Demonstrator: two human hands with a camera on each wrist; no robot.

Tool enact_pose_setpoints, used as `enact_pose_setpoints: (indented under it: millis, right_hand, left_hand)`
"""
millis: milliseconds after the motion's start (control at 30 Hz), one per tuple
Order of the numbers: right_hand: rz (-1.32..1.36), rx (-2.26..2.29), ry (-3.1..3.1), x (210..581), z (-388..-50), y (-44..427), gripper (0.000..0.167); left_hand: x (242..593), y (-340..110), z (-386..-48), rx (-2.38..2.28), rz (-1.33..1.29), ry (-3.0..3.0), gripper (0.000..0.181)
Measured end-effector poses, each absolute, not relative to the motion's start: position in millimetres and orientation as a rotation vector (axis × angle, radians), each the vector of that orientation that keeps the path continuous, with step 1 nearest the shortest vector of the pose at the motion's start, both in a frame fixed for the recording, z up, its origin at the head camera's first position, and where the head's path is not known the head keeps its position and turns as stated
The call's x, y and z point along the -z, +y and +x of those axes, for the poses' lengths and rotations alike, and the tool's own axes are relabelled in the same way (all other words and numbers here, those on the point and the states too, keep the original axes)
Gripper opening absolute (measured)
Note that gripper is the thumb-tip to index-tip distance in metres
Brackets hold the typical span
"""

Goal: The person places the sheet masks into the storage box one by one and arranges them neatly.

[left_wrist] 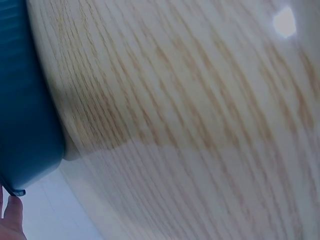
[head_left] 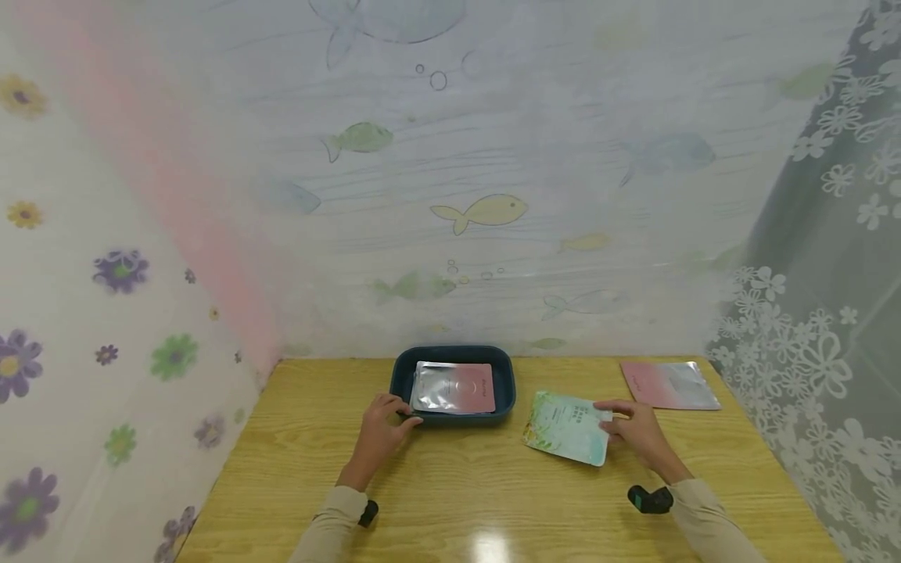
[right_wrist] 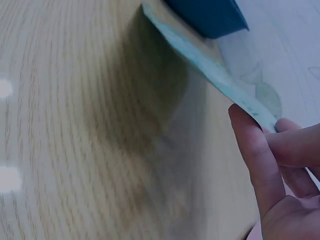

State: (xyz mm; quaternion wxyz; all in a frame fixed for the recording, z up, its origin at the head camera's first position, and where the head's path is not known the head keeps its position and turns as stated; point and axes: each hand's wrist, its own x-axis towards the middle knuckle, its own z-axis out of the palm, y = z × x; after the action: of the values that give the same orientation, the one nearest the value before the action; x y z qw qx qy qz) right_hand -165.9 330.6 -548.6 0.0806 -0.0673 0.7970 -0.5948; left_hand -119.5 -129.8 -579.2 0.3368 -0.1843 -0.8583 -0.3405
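My right hand [head_left: 639, 435] pinches a pale green printed face-mask packet [head_left: 568, 428] by its right edge, thumb on one side and fingers on the other. In the right wrist view the packet [right_wrist: 210, 70] is tilted and raised over the table, throwing a shadow. At the front left corner of a dark blue rectangular tub [head_left: 452, 420], my left hand [head_left: 383, 426] holds the rim. Inside the tub lies a pink and silver packet [head_left: 454, 388]. Only the left fingertips [left_wrist: 13, 212] at the tub's rim appear in the left wrist view.
Another pink and silver packet [head_left: 669, 385] lies flat at the table's back right. The wooden table [head_left: 450, 500] meets a fish-patterned curtain [head_left: 479, 266] behind. Flowered curtains hang at both sides. Black wrist devices [head_left: 650, 500] sit by the sleeves.
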Motion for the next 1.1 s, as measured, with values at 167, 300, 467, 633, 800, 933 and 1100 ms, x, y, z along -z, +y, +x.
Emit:
enact_pose_setpoints:
  millis: [167, 300, 467, 633, 800, 933, 1100]
  right_hand:
    - [-0.164, 1.765, 2.389, 538.2, -163.7, 322.9, 0.033]
    - [-0.14, 1.763, 2.379, 533.7, -163.2, 318.7, 0.032]
    - [-0.148, 1.773, 2.358, 532.4, -162.8, 315.7, 0.031]
    - [-0.195, 1.786, 2.348, 522.4, -162.4, 310.4, 0.03]
    - [-0.213, 1.811, 2.318, 510.2, -161.8, 305.8, 0.031]
    - [-0.228, 1.83, 2.296, 503.1, -162.3, 307.9, 0.032]
    - [-0.252, 1.894, 2.276, 494.4, -165.2, 313.6, 0.034]
  left_hand:
    - [576.7, -130.4, -118.1, 0.911, -0.467, -2.252, 0.025]
    - [576.1, -130.1, -118.5, 0.902, -0.474, -2.239, 0.026]
    - [577.1, -129.9, -119.5, 0.886, -0.494, -2.208, 0.028]
    - [577.6, -130.6, -120.2, 0.883, -0.481, -2.227, 0.027]
    - [578.2, -130.6, -120.9, 0.88, -0.469, -2.241, 0.026]
    - [579.2, -130.4, -121.7, 0.867, -0.493, -2.219, 0.027]
    - [582.8, -131.0, -122.9, 0.849, -0.494, -2.213, 0.028]
